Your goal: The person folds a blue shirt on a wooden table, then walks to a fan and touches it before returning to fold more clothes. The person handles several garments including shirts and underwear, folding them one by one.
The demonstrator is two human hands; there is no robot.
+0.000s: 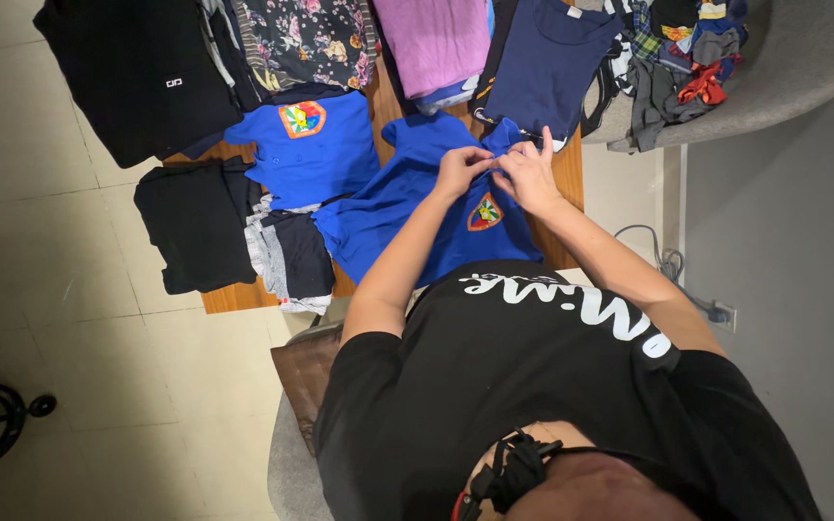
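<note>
Here I see both hands on the blue polo shirt (436, 207) lying on the wooden counter (243, 294): left hand (458, 171) and right hand (530, 177) each pinch its collar in a closed grip (a second blue shirt (316, 150) lies just beside).

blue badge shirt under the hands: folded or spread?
Spread, not folded: the blue shirt with the chest badge lies open and flat on the wooden table, while the left hand and right hand pinch its collar.
</note>
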